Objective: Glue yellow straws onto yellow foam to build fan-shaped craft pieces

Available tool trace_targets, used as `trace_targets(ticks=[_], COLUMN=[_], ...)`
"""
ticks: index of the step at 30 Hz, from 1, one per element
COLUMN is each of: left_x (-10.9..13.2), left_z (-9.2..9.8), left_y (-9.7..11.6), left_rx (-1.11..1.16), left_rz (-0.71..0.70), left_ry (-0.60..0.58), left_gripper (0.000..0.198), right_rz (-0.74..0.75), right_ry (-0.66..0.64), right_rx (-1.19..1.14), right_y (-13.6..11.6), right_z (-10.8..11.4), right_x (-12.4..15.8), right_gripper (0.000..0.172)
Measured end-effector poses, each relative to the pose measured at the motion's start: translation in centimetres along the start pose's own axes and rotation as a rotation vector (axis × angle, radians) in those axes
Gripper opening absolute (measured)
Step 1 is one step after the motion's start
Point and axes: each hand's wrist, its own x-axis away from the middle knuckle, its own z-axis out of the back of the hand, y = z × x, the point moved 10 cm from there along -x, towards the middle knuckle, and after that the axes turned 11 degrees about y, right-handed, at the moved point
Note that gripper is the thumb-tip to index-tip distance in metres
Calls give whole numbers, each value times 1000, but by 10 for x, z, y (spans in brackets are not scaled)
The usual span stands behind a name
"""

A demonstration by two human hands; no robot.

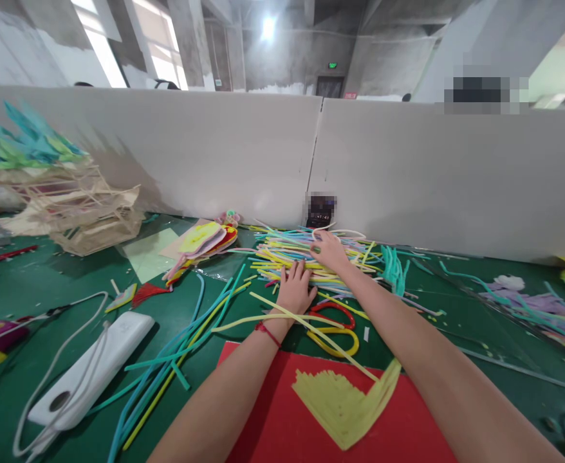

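Observation:
My left hand (pixel 296 288), a red cord bracelet at its wrist, lies with fingers apart on a pile of thin coloured strips (pixel 273 254). Just beyond it, my right hand (pixel 331 252) reaches into the same pile, thumb and fingers curled in around a pale strip (pixel 345 233). Long cream strips cross near my left wrist. Scissors with red and yellow handles (pixel 335 341) lie between my forearms. Below them, a red board (pixel 263 399) carries a flat yellow-green shape (pixel 340 405) made of strips laid side by side.
Loose blue, teal and yellow strips (pixel 186 350) and a white power strip (pixel 103 363) with a cable lie left. A paper-and-stick model (pixel 80 212) stands far left. A grey partition (pixel 205 154) closes the back, a small dark device (pixel 320 211) against it. Purple strips (pixel 543 308) lie right.

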Motion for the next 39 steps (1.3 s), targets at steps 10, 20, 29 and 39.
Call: trace_targets(ticks=[10, 20, 29, 39], left_x=[0, -4, -11, -4], left_z=[-1, 13, 22, 88], left_y=[-1, 0, -14, -34], left_rx=[-10, 58, 287, 572], left_rz=[-6, 8, 119, 135], left_ry=[12, 57, 145, 608], left_gripper=[41, 54, 63, 55], right_rz=[-271, 20, 164, -116], right_ry=[241, 168, 36, 57], right_rx=[-287, -135, -175, -132], right_y=[43, -4, -16, 27], right_z=[10, 41, 23, 10], right_x=[-7, 4, 16, 20], right_gripper=[18, 17, 17, 15])
